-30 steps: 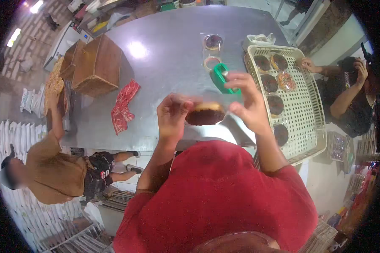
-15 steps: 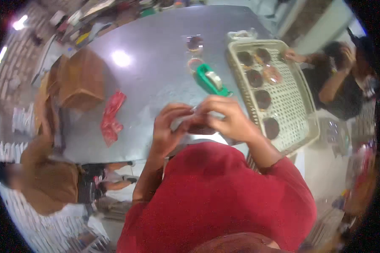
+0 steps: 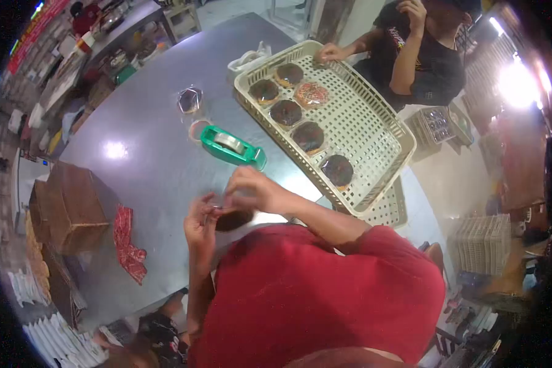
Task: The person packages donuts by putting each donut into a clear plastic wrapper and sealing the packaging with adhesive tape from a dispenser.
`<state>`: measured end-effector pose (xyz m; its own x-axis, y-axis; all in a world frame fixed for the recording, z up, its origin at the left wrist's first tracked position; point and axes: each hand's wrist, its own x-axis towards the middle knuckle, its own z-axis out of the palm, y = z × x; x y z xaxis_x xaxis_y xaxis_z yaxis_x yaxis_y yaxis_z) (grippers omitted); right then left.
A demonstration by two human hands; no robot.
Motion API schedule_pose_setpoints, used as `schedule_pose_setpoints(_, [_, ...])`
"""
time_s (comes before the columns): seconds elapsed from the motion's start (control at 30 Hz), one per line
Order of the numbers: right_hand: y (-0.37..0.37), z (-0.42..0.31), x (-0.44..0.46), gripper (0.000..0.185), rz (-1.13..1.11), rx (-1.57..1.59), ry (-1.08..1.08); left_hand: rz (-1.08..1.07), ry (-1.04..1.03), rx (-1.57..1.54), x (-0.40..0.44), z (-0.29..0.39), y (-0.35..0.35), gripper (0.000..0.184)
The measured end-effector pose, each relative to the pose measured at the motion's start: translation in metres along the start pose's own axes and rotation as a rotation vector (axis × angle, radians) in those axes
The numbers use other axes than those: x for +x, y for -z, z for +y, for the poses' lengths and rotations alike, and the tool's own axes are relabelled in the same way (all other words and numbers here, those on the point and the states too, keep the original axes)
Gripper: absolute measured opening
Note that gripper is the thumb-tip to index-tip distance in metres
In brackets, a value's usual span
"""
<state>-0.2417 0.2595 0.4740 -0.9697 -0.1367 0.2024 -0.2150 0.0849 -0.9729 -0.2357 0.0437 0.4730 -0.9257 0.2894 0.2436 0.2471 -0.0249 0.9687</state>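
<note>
Steady the doughnut point(image 3: 235, 220) just in front of the red shirt point(image 3: 325, 282), with the left hand point(image 3: 198, 223) clamped on its side; press lightly to avoid dents. Work gently with the right hand point(image 3: 250, 190), bent close above; too blurred to tell whether gripping.

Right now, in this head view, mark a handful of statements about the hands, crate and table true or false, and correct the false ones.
1. The green tape dispenser lies on the metal table, outside the crate. True.
2. Every donut in the crate has a dark topping. False: one sprinkled donut has a lighter top.
3. The left hand holds a dark donut, with the right hand close by it. True.
4. Both of those hands are inside the crate. False: they are outside it, in front of the red shirt.
5. Another person's hand is at the crate's rim. True.
</note>
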Motion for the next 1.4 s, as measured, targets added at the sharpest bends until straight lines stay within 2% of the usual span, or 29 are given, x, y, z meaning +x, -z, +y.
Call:
schedule_pose_setpoints(0.07, [-0.003,-0.001,-0.003,0.017,-0.046,-0.253,0.175,0.053,0.07,-0.041,0.002,-0.011,0.006,0.008])
schedule_pose_setpoints(0.1, [-0.003,-0.002,-0.008,0.019,-0.072,-0.382,0.26,0.031,0.064,0.083,0.003,-0.016,0.011,0.009])
schedule_pose_setpoints(0.17, [-0.001,0.009,-0.02,0.02,-0.089,-0.436,0.245,0.001,0.039,0.338,0.006,-0.025,0.016,0.011])
schedule_pose_setpoints(0.2, [0.0,0.016,-0.022,0.022,-0.103,-0.482,0.239,0.004,0.029,0.338,-0.001,-0.036,0.017,0.011])
schedule_pose_setpoints(0.27, [0.009,0.02,-0.013,0.023,-0.106,-0.531,0.247,0.034,0.374,0.247,-0.031,-0.07,0.026,0.01])
schedule_pose_setpoints(0.33, [0.027,0.022,0.003,0.028,0.362,-0.83,0.245,0.033,0.388,0.145,-0.046,-0.08,0.028,0.01])
schedule_pose_setpoints(0.4, [0.042,0.048,0.021,0.033,0.397,-0.722,0.188,0.039,0.461,-0.069,-0.071,-0.085,0.027,0.01])
schedule_pose_setpoints(0.47, [0.045,0.061,0.03,0.038,0.429,-0.613,0.14,0.023,0.488,-0.007,-0.072,-0.074,0.024,0.01])
schedule_pose_setpoints(0.57, [0.039,0.065,0.04,0.045,0.13,-0.616,-0.253,-0.017,0.513,0.122,-0.063,-0.063,0.024,0.009])
schedule_pose_setpoints(0.73, [0.037,0.093,0.057,0.042,0.28,-0.614,-0.324,-0.102,0.416,0.196,-0.056,-0.071,0.022,0.01])
schedule_pose_setpoints(0.83, [0.036,0.091,0.057,0.037,0.346,-0.097,-0.563,-0.127,0.418,0.356,-0.058,-0.066,0.019,0.01])
schedule_pose_setpoints(0.87, [0.033,0.092,0.057,0.037,0.313,-0.082,-0.584,-0.105,0.447,0.281,-0.055,-0.06,0.014,0.011])
schedule_pose_setpoints(0.93, [0.032,0.09,0.06,0.033,0.416,0.06,-0.578,-0.061,0.499,0.208,-0.051,-0.055,0.01,0.012])
schedule_pose_setpoints(0.97, [0.028,0.088,0.054,0.033,0.398,0.063,-0.599,-0.085,0.456,0.164,-0.049,-0.055,0.007,0.013])
schedule_pose_setpoints(1.03, [0.027,0.083,0.046,0.03,0.649,-0.234,-0.152,-0.094,0.426,0.114,-0.049,-0.052,0.003,0.014])
schedule_pose_setpoints(1.07, [0.033,0.077,0.036,0.03,0.633,-0.228,-0.162,-0.106,0.42,0.13,-0.049,-0.046,0.004,0.014])
schedule_pose_setpoints(1.13, [0.046,0.065,0.014,0.03,0.661,-0.509,0.01,-0.138,0.394,0.168,-0.041,-0.041,0.008,0.014])
schedule_pose_setpoints(1.17, [0.044,0.071,0.013,0.03,0.656,-0.506,0.004,-0.135,0.402,0.169,-0.039,-0.043,0.01,0.014])
schedule_pose_setpoints(1.27, [0.045,0.096,-0.003,0.029,0.687,-0.383,-0.298,-0.187,0.365,0.258,-0.037,-0.053,0.007,0.012])
schedule_pose_setpoints(1.3, [0.049,0.099,-0.015,0.029,0.68,-0.385,-0.314,-0.188,0.381,0.253,-0.038,-0.054,0.003,0.012])
schedule_pose_setpoints(1.4, [0.047,0.09,-0.023,0.028,0.472,-0.102,-0.472,-0.271,0.29,0.333,-0.022,-0.04,0.005,0.014])
